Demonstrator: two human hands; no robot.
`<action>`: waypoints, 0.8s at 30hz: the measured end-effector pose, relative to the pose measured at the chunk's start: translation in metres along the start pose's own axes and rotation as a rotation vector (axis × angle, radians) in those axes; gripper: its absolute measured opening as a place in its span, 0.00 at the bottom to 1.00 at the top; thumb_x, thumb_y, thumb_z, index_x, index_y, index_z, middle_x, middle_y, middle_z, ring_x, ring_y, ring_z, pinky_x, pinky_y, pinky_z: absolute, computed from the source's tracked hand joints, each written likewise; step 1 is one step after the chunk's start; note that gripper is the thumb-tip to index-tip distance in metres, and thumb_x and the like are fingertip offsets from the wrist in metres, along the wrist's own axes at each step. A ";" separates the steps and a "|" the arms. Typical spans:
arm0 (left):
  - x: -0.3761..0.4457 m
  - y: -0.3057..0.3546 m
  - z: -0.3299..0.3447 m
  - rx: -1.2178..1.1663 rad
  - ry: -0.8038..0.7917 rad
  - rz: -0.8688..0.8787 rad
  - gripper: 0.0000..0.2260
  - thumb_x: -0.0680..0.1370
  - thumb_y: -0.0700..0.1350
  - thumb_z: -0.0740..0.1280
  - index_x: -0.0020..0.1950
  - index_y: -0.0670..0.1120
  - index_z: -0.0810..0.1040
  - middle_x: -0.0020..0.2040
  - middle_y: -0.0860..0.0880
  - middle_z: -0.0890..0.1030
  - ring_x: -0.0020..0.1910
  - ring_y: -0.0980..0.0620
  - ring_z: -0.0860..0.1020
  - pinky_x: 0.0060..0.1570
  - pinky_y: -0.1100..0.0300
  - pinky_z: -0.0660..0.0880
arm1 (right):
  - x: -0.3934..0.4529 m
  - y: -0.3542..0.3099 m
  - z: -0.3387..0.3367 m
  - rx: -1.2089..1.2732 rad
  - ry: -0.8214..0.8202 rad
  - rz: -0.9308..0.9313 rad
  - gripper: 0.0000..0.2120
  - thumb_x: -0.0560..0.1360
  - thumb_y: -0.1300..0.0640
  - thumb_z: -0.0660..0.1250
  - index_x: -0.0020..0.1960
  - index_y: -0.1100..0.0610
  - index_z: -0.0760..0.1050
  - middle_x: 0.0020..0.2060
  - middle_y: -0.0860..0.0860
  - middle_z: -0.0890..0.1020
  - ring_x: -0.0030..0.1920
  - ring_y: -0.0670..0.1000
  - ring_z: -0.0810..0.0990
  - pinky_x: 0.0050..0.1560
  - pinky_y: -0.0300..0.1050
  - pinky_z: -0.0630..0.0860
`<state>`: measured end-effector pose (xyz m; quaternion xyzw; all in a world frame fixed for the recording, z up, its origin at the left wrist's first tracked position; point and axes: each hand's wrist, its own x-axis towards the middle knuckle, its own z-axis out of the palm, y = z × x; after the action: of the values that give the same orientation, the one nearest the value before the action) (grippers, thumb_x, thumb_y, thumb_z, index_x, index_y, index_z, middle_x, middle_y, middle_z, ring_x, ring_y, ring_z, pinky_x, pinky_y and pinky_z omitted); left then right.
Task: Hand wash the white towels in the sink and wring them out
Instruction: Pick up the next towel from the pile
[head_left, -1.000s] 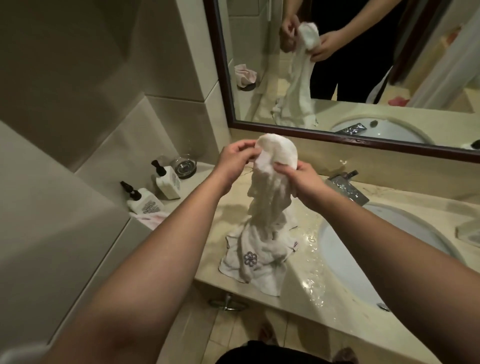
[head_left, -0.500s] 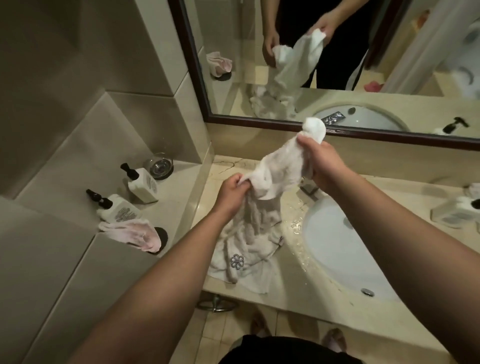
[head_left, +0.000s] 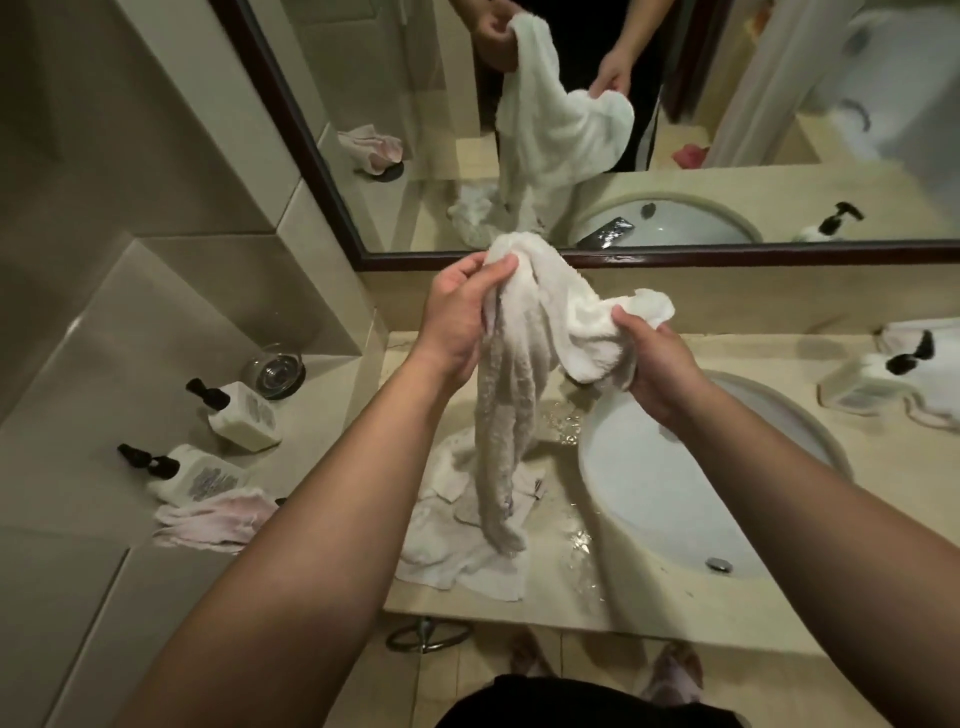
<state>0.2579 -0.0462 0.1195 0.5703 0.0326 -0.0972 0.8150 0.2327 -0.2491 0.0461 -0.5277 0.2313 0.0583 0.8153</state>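
While both hands (head_left: 561, 338) grip it, the white towel (head_left: 524, 332) hangs between them.

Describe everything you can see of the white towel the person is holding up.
The white towel is thick terry cloth, looking damp and bunched. The left hand grips its top end; the right hand grips another bunched corner. Between them it sags, and a long, greyish twisted tail hangs down onto a second white towel lying crumpled on the wet counter, left of the sink. The mirror repeats it.

Grey print on the two bottles (head_left: 244, 415) (head_left: 202, 480) left of my left hand (head_left: 457, 317) — too blurred to read.
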 end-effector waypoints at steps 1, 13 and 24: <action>0.000 0.003 0.009 -0.038 -0.023 -0.006 0.06 0.80 0.37 0.66 0.54 0.36 0.79 0.43 0.42 0.84 0.40 0.49 0.83 0.43 0.58 0.82 | 0.000 -0.004 -0.006 0.019 0.011 -0.004 0.17 0.80 0.55 0.67 0.66 0.60 0.73 0.56 0.57 0.85 0.55 0.57 0.85 0.47 0.52 0.82; 0.005 -0.030 0.131 -0.002 -0.257 -0.079 0.07 0.81 0.39 0.67 0.55 0.37 0.80 0.43 0.44 0.84 0.38 0.51 0.83 0.42 0.59 0.81 | -0.007 -0.053 -0.108 0.008 0.125 -0.166 0.15 0.80 0.51 0.65 0.60 0.61 0.74 0.42 0.55 0.83 0.36 0.55 0.81 0.36 0.49 0.74; 0.013 -0.166 0.219 0.372 0.014 -0.249 0.06 0.77 0.42 0.73 0.50 0.40 0.84 0.44 0.43 0.86 0.38 0.49 0.83 0.45 0.54 0.80 | 0.004 -0.053 -0.257 -0.322 0.486 -0.015 0.31 0.82 0.38 0.56 0.73 0.61 0.67 0.64 0.53 0.76 0.61 0.56 0.77 0.54 0.45 0.71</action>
<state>0.2253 -0.3079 0.0406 0.7030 0.0900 -0.1975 0.6772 0.1729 -0.5010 0.0021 -0.6503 0.4036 -0.0400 0.6423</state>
